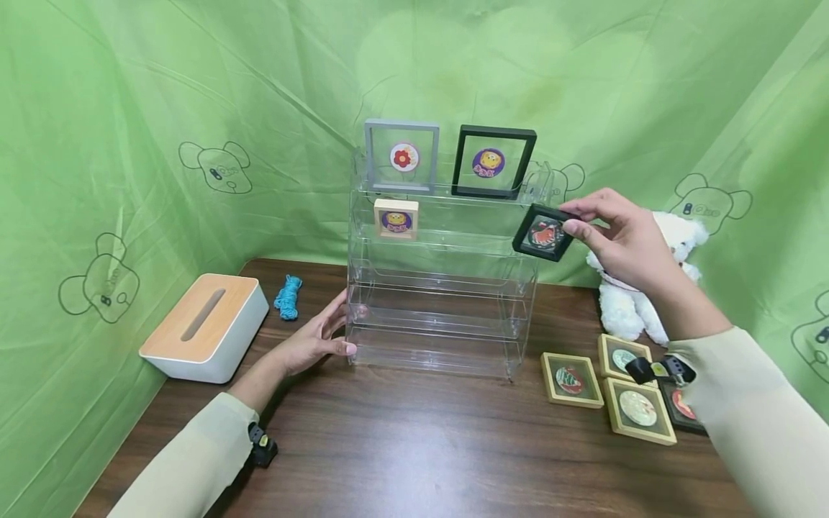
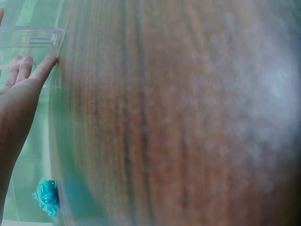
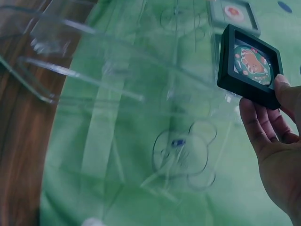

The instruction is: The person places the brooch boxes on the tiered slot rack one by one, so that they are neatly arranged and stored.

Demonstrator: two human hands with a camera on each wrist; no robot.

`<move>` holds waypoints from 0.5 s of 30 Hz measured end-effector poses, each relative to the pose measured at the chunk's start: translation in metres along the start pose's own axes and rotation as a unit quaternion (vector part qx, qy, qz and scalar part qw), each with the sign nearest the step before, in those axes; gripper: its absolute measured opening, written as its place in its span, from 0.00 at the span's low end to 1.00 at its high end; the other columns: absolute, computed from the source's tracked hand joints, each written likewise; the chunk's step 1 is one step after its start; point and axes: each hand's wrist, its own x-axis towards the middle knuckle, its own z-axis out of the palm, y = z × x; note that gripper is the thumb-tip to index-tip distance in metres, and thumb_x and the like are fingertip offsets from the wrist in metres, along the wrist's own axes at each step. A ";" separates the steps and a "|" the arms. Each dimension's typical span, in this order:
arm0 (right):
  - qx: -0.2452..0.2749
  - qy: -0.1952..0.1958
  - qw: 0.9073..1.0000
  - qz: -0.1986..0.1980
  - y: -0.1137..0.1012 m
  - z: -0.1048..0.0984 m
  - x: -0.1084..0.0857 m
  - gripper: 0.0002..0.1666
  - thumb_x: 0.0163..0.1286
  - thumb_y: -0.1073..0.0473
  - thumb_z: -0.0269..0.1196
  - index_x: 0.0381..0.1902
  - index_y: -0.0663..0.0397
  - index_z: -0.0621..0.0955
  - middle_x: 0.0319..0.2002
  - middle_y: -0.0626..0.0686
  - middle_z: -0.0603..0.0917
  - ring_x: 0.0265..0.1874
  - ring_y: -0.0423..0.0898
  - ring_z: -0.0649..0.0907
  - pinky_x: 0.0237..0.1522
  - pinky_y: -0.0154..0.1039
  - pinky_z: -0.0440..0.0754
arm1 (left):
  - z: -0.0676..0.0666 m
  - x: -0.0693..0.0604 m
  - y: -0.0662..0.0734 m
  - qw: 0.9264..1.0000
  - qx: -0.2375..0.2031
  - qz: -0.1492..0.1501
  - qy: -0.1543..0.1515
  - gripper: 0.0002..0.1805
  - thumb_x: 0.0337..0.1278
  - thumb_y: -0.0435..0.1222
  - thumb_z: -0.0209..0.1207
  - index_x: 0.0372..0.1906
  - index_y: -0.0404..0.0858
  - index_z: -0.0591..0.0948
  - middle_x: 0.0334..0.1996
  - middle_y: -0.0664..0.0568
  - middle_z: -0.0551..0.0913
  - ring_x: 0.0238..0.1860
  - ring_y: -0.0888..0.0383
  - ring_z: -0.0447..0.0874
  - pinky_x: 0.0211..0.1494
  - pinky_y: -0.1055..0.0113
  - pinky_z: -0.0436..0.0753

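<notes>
The right hand point(image 1: 624, 234) pinches a small, thick-edged black square frame with a red picture point(image 1: 544, 232) between thumb and fingers, holding it tilted before the upper right end of a clear plastic tiered stand point(image 1: 430, 357); whether their edges touch cannot be told. The left hand point(image 1: 317, 338), thumb and fingers spread, touches the stand's lower left edge.

A grey square frame point(image 1: 404, 157) and a larger black square frame point(image 1: 488, 163) stand on the top tier, a gap between them. A small pale wooden frame point(image 1: 396, 219) sits one tier below, near the left end, with a long run of shelf to its right. Bare dark brown wooden tabletop point(image 1: 401, 446) stretches from the stand's front edge toward the person. Beside the stand's right foot, flat gold-edged square frames point(image 1: 571, 380) narrow the room, with a white plush bear point(image 1: 624, 309) behind.
</notes>
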 end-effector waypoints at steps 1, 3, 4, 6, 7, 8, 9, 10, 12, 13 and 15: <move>0.000 -0.003 1.000 -0.004 -0.004 0.003 0.003 0.16 0.75 0.71 0.70 0.59 0.62 0.90 0.49 0.38 0.84 0.51 0.36 0.84 0.56 0.18 0.84 | 0.000 0.000 0.000 1.000 -0.001 0.001 0.000 0.67 0.67 0.30 0.73 0.93 0.61 0.39 0.89 0.38 0.51 0.92 0.33 0.34 0.87 0.23 0.45; -0.002 -0.009 1.000 -0.012 -0.012 0.009 0.010 0.17 0.75 0.71 0.71 0.59 0.61 0.90 0.49 0.40 0.84 0.52 0.36 0.83 0.58 0.19 0.84 | 0.001 0.000 0.000 1.000 -0.001 0.003 -0.002 0.67 0.66 0.30 0.73 0.93 0.61 0.39 0.89 0.38 0.51 0.92 0.32 0.34 0.86 0.23 0.45; -0.004 -0.011 1.000 -0.017 -0.016 0.012 0.013 0.17 0.75 0.71 0.71 0.59 0.60 0.90 0.49 0.41 0.84 0.52 0.37 0.83 0.58 0.19 0.84 | 0.001 0.000 0.000 1.000 -0.001 0.004 -0.002 0.67 0.66 0.29 0.73 0.93 0.62 0.39 0.89 0.38 0.51 0.92 0.33 0.34 0.86 0.23 0.45; -0.008 -0.014 0.999 -0.029 -0.024 0.019 0.019 0.17 0.75 0.70 0.71 0.59 0.59 0.91 0.49 0.44 0.83 0.51 0.38 0.82 0.58 0.19 0.84 | 0.001 0.000 -0.001 1.000 -0.003 0.005 -0.002 0.66 0.67 0.29 0.73 0.93 0.62 0.40 0.89 0.37 0.51 0.92 0.33 0.35 0.86 0.23 0.45; -0.009 -0.016 0.999 -0.038 -0.027 0.023 0.023 0.17 0.75 0.70 0.71 0.59 0.59 0.91 0.49 0.46 0.83 0.51 0.38 0.82 0.58 0.20 0.85 | 0.001 0.000 -0.001 1.000 -0.004 0.006 -0.003 0.66 0.66 0.28 0.72 0.93 0.62 0.40 0.89 0.37 0.51 0.92 0.33 0.35 0.87 0.23 0.45; -0.011 -0.018 0.999 -0.048 -0.030 0.026 0.026 0.17 0.75 0.71 0.71 0.59 0.60 0.91 0.49 0.49 0.83 0.50 0.38 0.81 0.57 0.20 0.85 | 0.001 0.000 -0.001 1.000 -0.004 0.006 -0.003 0.66 0.66 0.28 0.72 0.93 0.62 0.40 0.89 0.37 0.51 0.92 0.34 0.36 0.87 0.23 0.45; -0.016 -0.019 0.998 -0.058 -0.033 0.030 0.029 0.17 0.75 0.71 0.71 0.59 0.60 0.90 0.49 0.51 0.84 0.50 0.37 0.81 0.57 0.20 0.85 | 0.001 0.000 -0.001 1.000 -0.005 0.007 -0.003 0.66 0.67 0.28 0.72 0.93 0.62 0.40 0.89 0.38 0.51 0.92 0.34 0.36 0.87 0.23 0.45; -0.024 -0.020 0.997 -0.069 -0.035 0.034 0.032 0.17 0.74 0.71 0.71 0.59 0.61 0.90 0.49 0.53 0.84 0.49 0.37 0.81 0.56 0.20 0.86 | 0.000 0.000 -0.001 1.000 -0.005 0.007 -0.003 0.66 0.67 0.28 0.72 0.92 0.62 0.40 0.89 0.38 0.51 0.92 0.34 0.36 0.87 0.23 0.45; -0.039 -0.023 0.995 -0.089 -0.038 0.042 0.038 0.16 0.75 0.72 0.71 0.58 0.63 0.90 0.49 0.57 0.84 0.49 0.37 0.81 0.55 0.20 0.86 | 0.000 0.001 -0.001 1.000 -0.005 0.008 -0.002 0.66 0.67 0.28 0.72 0.92 0.62 0.40 0.89 0.38 0.51 0.92 0.34 0.36 0.87 0.23 0.45; -0.047 -0.024 0.994 -0.096 -0.039 0.046 0.040 0.15 0.75 0.72 0.71 0.58 0.64 0.90 0.49 0.58 0.85 0.49 0.37 0.81 0.54 0.19 0.85 | 0.000 0.000 -0.001 1.000 -0.005 0.008 -0.002 0.66 0.67 0.28 0.72 0.92 0.62 0.40 0.89 0.38 0.51 0.92 0.34 0.36 0.87 0.23 0.45; -0.059 -0.026 0.992 -0.104 -0.040 0.053 0.045 0.15 0.75 0.71 0.71 0.57 0.65 0.90 0.49 0.60 0.84 0.49 0.39 0.81 0.54 0.18 0.85 | 0.000 0.000 -0.001 1.000 -0.005 0.008 -0.002 0.66 0.67 0.28 0.72 0.92 0.62 0.40 0.89 0.38 0.52 0.92 0.34 0.37 0.87 0.24 0.46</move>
